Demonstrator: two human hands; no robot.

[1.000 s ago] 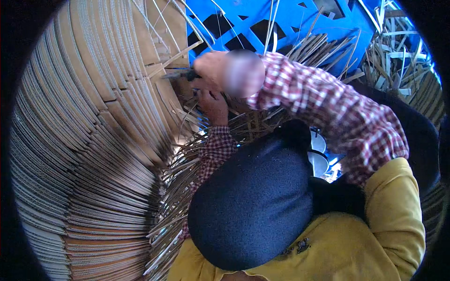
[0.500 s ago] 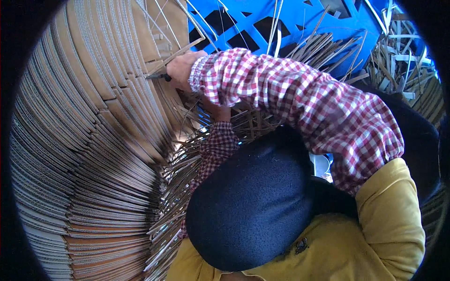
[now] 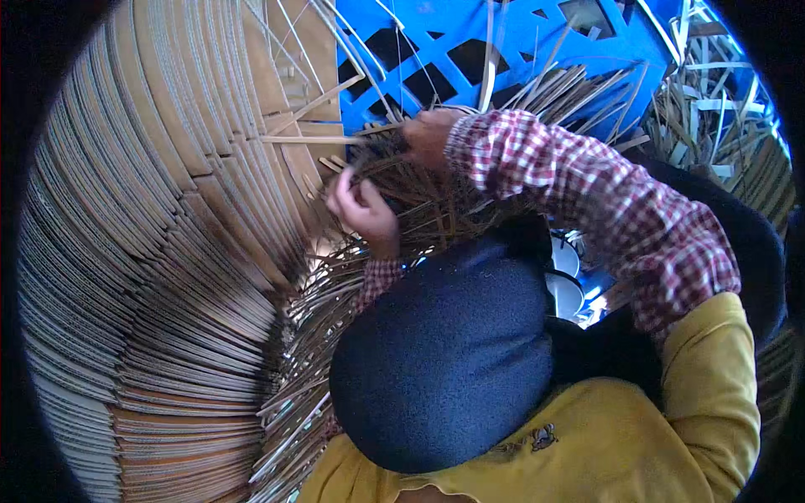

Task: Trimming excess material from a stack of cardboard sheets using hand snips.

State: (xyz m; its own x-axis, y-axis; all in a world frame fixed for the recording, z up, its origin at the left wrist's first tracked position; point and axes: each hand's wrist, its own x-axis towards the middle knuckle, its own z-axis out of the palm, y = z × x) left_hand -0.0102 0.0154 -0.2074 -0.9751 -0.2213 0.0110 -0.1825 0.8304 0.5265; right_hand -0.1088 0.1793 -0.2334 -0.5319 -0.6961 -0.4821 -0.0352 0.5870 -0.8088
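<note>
My right hand (image 3: 429,138) is closed round a dark, slim tool (image 3: 377,153), blurred by motion, its exact kind unclear. It is over a heap of narrow cardboard strips (image 3: 444,197), just right of tall stacks of brown cardboard sheets (image 3: 226,201). Lower and to the left, my left hand (image 3: 365,210) has bent fingers with a gap between thumb and fingers, and nothing shows in it. Its fingertips are close to the tool and the stack's edge. A loose strip (image 3: 306,141) juts from the stack toward my hands.
A blue plastic lattice panel (image 3: 528,50) rises behind the heap. More scrap strips (image 3: 713,109) pile at the far right. My dark-clothed knee (image 3: 444,352) fills the lower middle. Pale round objects (image 3: 566,293) show beside it.
My right hand has moved right, away from the stack, with the dark tool. My left hand, mostly hidden under the right arm before, now shows. A strip now sticks out from the stack.
</note>
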